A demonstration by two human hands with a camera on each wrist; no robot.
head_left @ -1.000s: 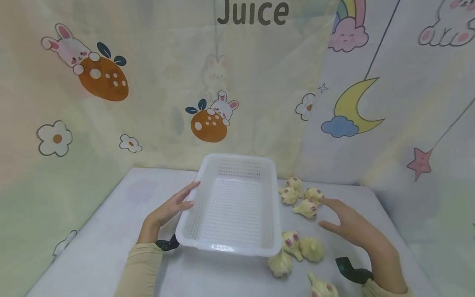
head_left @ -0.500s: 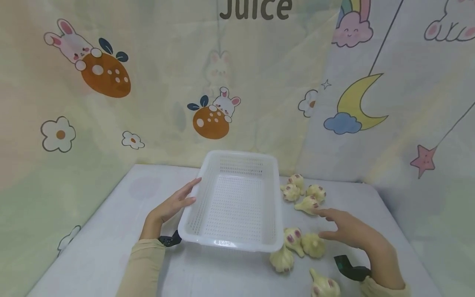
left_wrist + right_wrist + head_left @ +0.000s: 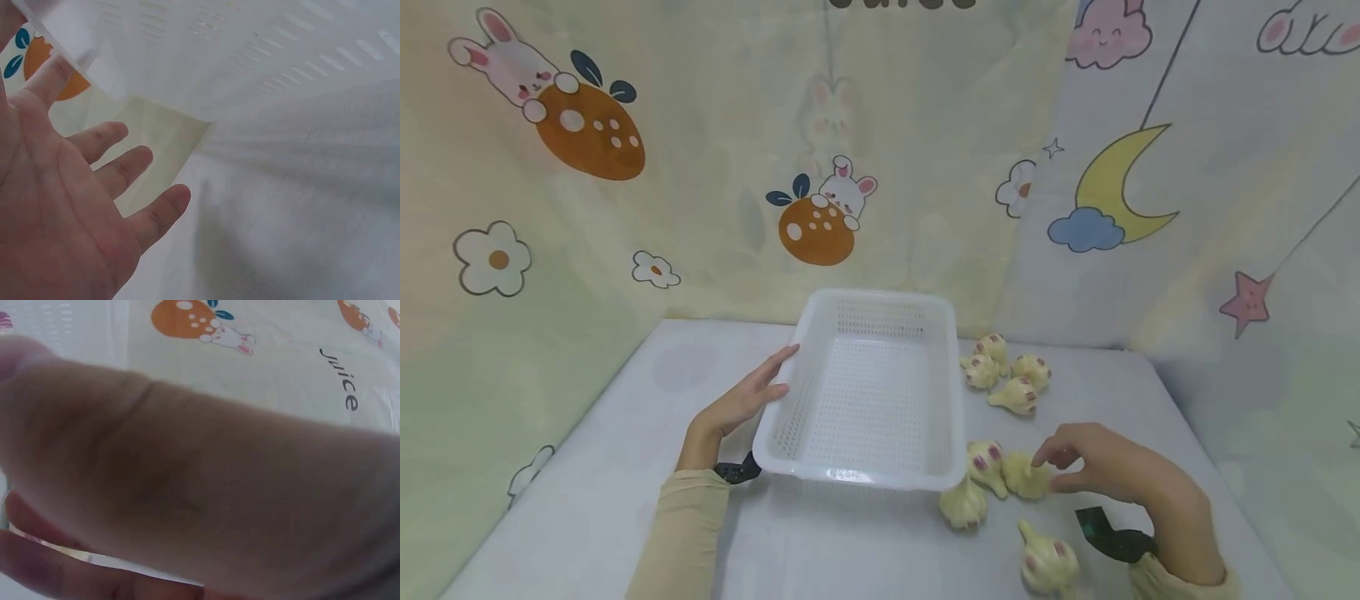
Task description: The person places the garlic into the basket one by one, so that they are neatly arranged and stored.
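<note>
Down at 6 o'clock, white basket (image 3: 867, 400), slotted floor showing. Left hand (image 3: 735, 414) fairly straight-fingered against its 9 o'clock rim; right hand (image 3: 1108, 464) half-curled by the garlic bulb (image 3: 1022, 477) at its 4 o'clock, can't tell if touching.

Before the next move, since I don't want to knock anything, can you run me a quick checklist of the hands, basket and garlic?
1. Left hand at the white basket: ok, fingertips meet the rim on its left side.
2. Basket opening upward: ok.
3. Right hand beside the nearest garlic bulb: ok.
4. Firm grip on that bulb: cannot tell; the wrist view is mostly blocked.
5. Purple-marked bulb well apart from it: not ok, they sit close together.
6. Basket corner touching the bulb below it: cannot tell.
</note>
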